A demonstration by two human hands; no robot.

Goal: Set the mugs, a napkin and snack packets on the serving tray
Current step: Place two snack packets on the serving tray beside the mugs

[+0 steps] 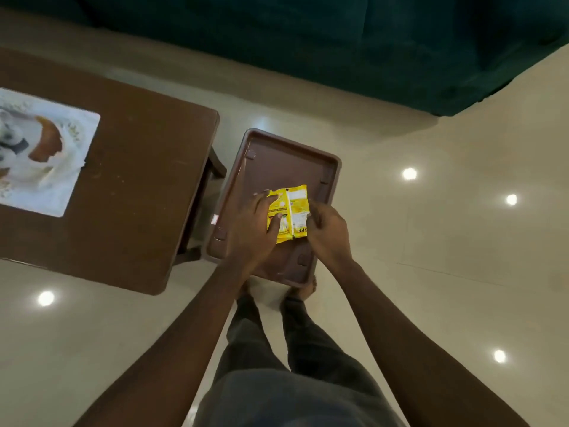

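My left hand lies spread over the snack packets, the fingers fairly straight across the left one and the thumb pressing on its printed face. My right hand is curled, pinching the right-hand packet by its outer edge. The packets sit over the middle of the serving tray; I cannot tell whether they already rest on its bottom or hang just above it.

These are thin foil sachets, so I judge them very light, soft and crinkly, with a glossy skin that will slide under a flat palm. The crimped edge seams look the safest place to pinch, since they are flat, a bit stiffer and clear of whatever is inside. Squeezing the belly could crush the contents. Lying one against the other, they may also slip apart if I lift only one.

I count two yellow packets, side by side and touching or slightly overlapping, and one brown tray with a raised rim. No mug or napkin is in view. To my left stands one brown desk bearing one pale printed mat. One dark green sofa lies beyond, on the glossy floor
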